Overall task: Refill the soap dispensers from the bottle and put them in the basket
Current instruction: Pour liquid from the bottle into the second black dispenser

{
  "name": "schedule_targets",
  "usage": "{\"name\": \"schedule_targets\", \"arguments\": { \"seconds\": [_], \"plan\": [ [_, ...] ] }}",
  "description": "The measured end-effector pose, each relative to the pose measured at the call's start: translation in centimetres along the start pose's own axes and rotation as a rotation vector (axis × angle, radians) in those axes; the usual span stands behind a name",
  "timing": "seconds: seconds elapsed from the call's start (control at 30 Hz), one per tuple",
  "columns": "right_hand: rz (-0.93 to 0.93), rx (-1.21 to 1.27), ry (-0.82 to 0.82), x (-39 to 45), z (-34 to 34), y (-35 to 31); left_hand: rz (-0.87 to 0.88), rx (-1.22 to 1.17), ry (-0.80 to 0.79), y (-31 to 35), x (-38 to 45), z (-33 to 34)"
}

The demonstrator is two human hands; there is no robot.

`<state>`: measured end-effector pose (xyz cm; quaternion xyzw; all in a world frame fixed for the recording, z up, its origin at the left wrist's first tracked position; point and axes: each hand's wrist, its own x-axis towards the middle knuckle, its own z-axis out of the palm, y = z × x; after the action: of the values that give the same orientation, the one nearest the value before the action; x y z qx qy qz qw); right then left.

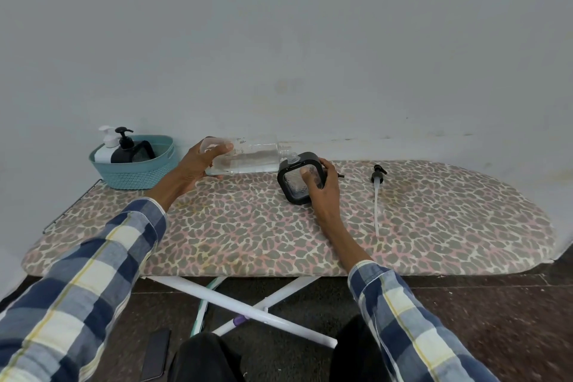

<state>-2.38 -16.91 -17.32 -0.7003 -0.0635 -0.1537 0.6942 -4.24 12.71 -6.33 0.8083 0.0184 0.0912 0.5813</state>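
Soft, even, dim-ish daylight, faint shadows, wide-angle bending at edges, slightly blurred sleeves (93, 273)

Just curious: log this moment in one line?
left hand: tips clear plastic bottle | right hand: steadies black-framed square dispenser | teal woven basket: two dispensers

There is a single view, from a wide-angle camera worn on the person's head. It looks forward and down across an ironing board (279, 236) that spans the frame from left to right, with a plain wall (279, 40) filling the upper half. Both checked sleeves (93, 273) enter from the bottom corners, so the camera sits close behind the arms, at about arm's reach from the board's far edge. The floor (496, 304) and the board's crossed white legs (248, 307) show along the lower edge. Straight lines bow outward toward the frame's sides.
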Motion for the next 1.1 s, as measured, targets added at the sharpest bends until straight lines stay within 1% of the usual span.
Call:
{"name": "schedule_targets", "arguments": {
  "seconds": [0.67,0.9,1.1],
  "plan": [
    [-0.052,-0.012,0.012,0.6,0.1,1.7,-0.009,0.016,-0.036,1.1,0.2,-0.2],
    [-0.056,0.000,0.004,0.6,0.1,1.7,0.047,0.028,-0.029,1.5,0.5,-0.1],
    [-0.067,0.018,0.007,0.5,0.1,1.5,0.024,0.030,-0.033,2.1,0.4,-0.2]
  ]
}}
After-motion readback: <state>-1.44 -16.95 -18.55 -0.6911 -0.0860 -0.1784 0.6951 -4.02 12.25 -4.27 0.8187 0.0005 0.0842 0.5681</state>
